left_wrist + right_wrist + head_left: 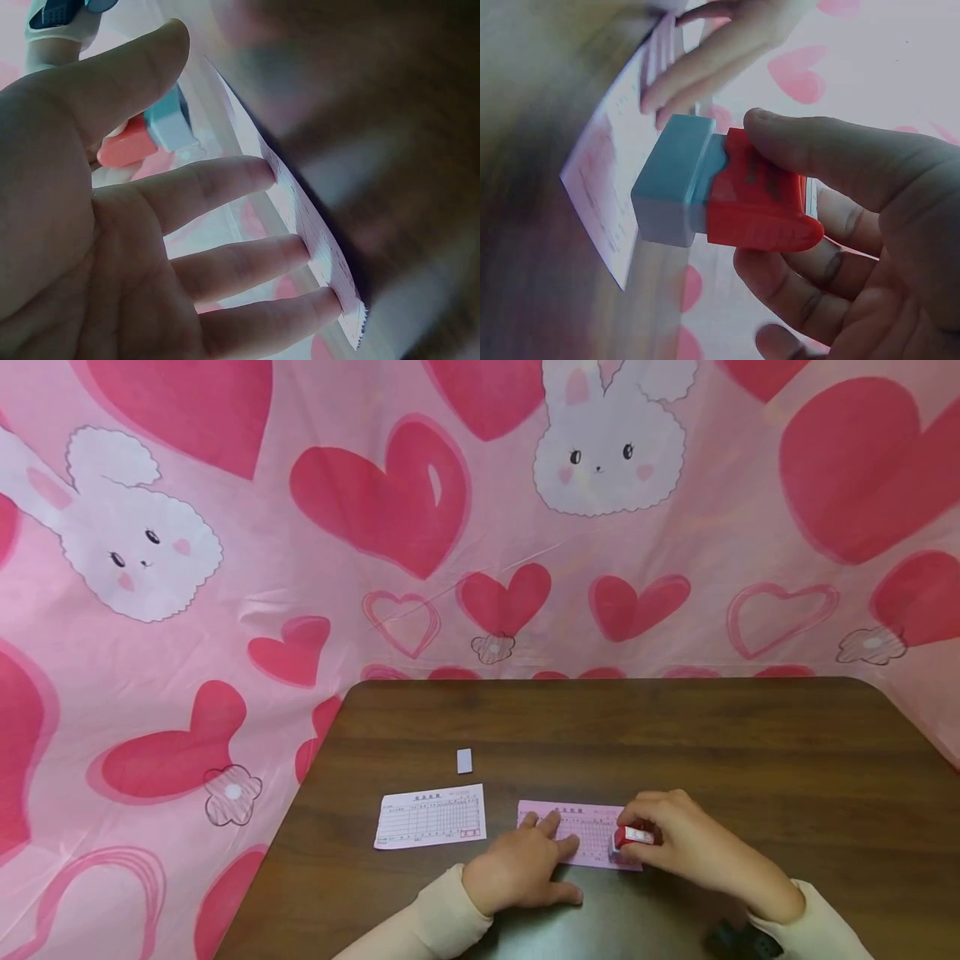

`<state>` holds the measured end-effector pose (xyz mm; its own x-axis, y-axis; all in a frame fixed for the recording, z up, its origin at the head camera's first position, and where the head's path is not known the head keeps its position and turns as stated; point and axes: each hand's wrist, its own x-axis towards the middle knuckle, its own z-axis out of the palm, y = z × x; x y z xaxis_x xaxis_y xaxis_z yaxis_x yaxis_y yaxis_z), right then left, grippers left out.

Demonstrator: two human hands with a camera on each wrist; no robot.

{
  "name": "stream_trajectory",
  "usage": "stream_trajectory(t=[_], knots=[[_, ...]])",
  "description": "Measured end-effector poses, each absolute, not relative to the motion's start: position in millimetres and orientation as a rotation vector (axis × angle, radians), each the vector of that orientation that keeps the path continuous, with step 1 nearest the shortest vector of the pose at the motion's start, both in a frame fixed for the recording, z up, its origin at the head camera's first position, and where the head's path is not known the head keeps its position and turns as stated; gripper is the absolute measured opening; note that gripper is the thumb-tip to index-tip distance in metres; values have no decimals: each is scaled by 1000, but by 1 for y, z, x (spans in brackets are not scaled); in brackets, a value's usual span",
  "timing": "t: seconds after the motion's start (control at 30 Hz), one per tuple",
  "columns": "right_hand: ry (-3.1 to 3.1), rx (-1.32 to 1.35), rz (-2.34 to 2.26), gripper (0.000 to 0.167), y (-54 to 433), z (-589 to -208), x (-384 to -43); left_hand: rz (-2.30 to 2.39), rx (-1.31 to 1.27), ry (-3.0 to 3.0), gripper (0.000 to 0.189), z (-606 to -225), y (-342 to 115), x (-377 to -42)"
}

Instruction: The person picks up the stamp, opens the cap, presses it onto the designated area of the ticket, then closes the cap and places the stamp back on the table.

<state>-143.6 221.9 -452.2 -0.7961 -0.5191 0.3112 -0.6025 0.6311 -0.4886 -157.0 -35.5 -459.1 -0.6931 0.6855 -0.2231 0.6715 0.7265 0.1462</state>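
A pink printed receipt slip lies on the table, its fingertips-held part under my left hand. In the left wrist view the straight, spread fingers press on the slip, while the thumb stands apart from it. My right hand pinches a red self-inking stamp between thumb and fingers. The stamp's grey-blue lower part faces the right end of the slip, and the right wrist view shows a small gap between them. A faint reddish mark appears on that end of the slip.
To the left lies a white printed slip with a red stamped box at its lower right corner. Beyond it sits a small white rectangular piece. A pink curtain with hearts and rabbits hangs behind the brown wooden table.
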Motion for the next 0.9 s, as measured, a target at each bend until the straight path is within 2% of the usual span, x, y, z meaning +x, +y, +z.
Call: stream_trajectory(t=[0.4,0.9], knots=[[-2642,942,1012,19,234,-443,-143,68,1072,2672,62,-460,-38,-151],[-2666,949,1048,19,237,-438,-141,-33,1139,2703,44,-456,-67,-123]])
